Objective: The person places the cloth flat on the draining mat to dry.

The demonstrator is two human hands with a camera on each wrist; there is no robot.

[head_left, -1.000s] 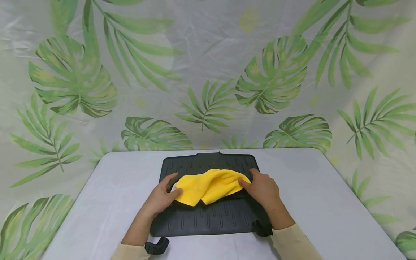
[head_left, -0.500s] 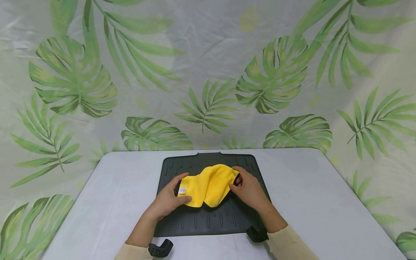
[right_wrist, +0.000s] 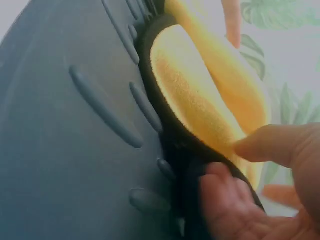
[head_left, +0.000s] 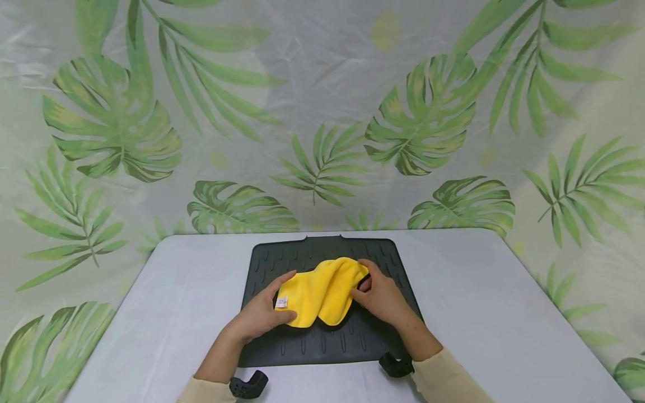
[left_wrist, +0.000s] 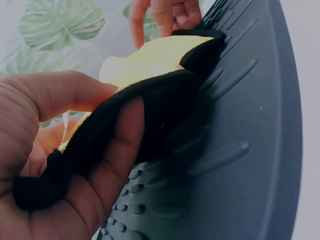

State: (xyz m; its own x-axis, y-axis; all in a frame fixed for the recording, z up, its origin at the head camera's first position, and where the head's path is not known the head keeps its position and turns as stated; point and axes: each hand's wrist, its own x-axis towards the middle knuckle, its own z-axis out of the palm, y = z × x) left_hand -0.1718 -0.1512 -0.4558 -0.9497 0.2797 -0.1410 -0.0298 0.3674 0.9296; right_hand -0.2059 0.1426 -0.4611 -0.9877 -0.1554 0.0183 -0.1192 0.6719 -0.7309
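A yellow cloth [head_left: 304, 294] with a black border, a black underside and a small white tag [head_left: 281, 302] is bunched above a ribbed dark mat, with a fold down its middle. My left hand [head_left: 262, 313] holds its left end. In the left wrist view, the thumb lies on the yellow side and fingers [left_wrist: 131, 125] press the black underside. At the right end, my right hand [head_left: 385, 296] pinches the edge. The right wrist view shows its thumb on the yellow face and curled fingers, somewhat blurred, at the black border.
The dark mat [head_left: 327, 350] lies on a white table [head_left: 468, 296]. Behind the table hangs a leaf-printed curtain [head_left: 332, 101]. Black devices sit at the left wrist [head_left: 249, 385] and the right wrist [head_left: 395, 365].
Both hands have come closer together, the right hand moving left and taking hold of the cloth's right edge. The cloth is narrower and more bunched, and its tag shows more fully.
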